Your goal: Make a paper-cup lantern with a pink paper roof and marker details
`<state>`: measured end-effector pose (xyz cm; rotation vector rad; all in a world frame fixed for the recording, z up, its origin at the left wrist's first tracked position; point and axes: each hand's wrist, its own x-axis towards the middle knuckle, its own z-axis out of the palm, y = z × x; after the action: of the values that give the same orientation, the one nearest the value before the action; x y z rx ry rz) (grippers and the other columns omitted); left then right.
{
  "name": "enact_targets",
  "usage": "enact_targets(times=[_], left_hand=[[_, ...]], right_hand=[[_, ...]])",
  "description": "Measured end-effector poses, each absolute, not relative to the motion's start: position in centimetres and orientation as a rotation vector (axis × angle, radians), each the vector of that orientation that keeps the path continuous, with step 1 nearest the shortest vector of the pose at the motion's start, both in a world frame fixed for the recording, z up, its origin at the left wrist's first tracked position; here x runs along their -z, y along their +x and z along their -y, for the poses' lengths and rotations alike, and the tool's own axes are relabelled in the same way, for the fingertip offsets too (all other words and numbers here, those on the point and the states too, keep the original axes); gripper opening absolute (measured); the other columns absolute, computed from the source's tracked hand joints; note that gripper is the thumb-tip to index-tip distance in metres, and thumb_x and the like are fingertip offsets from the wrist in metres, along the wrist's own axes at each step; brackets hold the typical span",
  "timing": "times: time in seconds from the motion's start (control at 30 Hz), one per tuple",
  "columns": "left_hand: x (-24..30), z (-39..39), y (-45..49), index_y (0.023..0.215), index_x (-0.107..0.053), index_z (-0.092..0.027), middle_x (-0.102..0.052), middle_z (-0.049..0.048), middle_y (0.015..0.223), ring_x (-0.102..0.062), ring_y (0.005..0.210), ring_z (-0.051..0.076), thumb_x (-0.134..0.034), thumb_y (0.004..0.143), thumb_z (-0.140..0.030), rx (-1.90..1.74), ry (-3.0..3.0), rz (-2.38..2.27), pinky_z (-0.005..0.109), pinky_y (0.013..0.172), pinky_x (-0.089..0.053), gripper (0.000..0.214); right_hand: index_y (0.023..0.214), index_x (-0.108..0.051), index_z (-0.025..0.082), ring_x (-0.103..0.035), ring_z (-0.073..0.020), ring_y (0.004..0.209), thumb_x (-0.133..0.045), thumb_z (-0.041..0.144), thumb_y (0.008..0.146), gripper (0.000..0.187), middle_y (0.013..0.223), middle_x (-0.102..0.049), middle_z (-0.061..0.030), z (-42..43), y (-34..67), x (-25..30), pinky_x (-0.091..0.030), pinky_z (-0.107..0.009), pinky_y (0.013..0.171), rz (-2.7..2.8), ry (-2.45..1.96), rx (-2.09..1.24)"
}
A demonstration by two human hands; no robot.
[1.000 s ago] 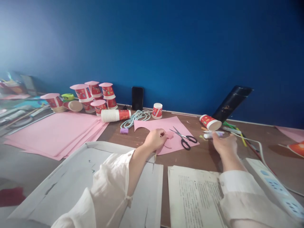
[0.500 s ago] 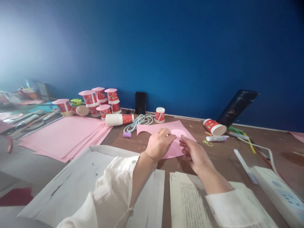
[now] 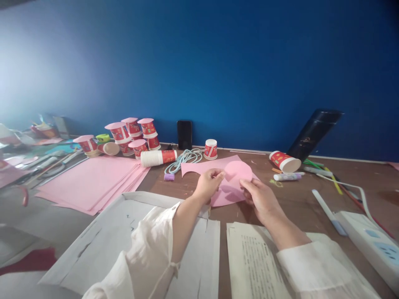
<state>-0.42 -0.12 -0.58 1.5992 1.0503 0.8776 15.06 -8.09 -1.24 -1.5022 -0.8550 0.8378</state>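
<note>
A round pink paper disc (image 3: pixel 238 171) is held up above a larger cut sheet of pink paper (image 3: pixel 199 167) on the brown table. My right hand (image 3: pixel 260 199) pinches the disc's lower right edge between thumb and fingers. Beside the disc's left edge is my left hand (image 3: pixel 209 183), thumb and forefinger pressed together; what is between them is too small to make out. The lower part of the pink sheet lies partly behind both hands.
Red paper cups with pink disc tops (image 3: pixel 118 132) stand back left, near a pink paper stack (image 3: pixel 90 180). A nested cup row (image 3: pixel 158 158), cord (image 3: pixel 187 157), upright cup (image 3: pixel 210 149), glue stick (image 3: pixel 286 177), black bottle (image 3: pixel 314 135) and power strip (image 3: pixel 370 236) lie around.
The pink disc has tilted up and now shows its full round face. My left fingers have moved slightly left, away from the right hand. The view has shifted a little.
</note>
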Motion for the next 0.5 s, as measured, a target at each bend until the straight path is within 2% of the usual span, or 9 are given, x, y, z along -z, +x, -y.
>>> enact_targets(times=[0.2,0.37,0.5], left_hand=[[0.24,0.38,-0.4,0.087,-0.068,-0.016,-0.057,-0.0048,0.063,-0.044,0.047,0.005,-0.066,0.075,-0.036,-0.878,1.458,-0.952,0.019,0.051,-0.037,0.023],[-0.15,0.7,-0.34,0.091,-0.07,-0.017,-0.06,-0.0034,0.066,-0.046,0.055,0.006,-0.065,0.076,-0.036,-0.934,1.535,-0.994,0.02,0.058,-0.04,0.024],[-0.11,0.65,-0.28,0.087,-0.07,-0.017,-0.061,-0.0031,0.068,-0.048,0.057,0.007,-0.066,0.075,-0.034,-0.923,1.521,-1.009,0.021,0.061,-0.041,0.021]], right_hand=[[0.076,-0.061,0.018,-0.043,-0.0091,0.05,-0.071,0.051,0.066,0.036,0.057,-0.051,0.0029,8.17,14.82,0.92,-0.029,-0.02,0.042,0.798,-1.482,-0.934],[0.075,-0.062,0.02,-0.045,-0.0108,0.048,-0.068,0.056,0.067,0.037,0.053,-0.051,0.0037,8.22,15.25,1.23,-0.032,-0.023,0.044,0.857,-1.532,-0.801],[0.073,-0.06,0.021,-0.045,-0.0113,0.047,-0.066,0.059,0.068,0.039,0.051,-0.049,0.004,8.2,15.39,1.32,-0.031,-0.024,0.042,0.922,-1.519,-0.746]])
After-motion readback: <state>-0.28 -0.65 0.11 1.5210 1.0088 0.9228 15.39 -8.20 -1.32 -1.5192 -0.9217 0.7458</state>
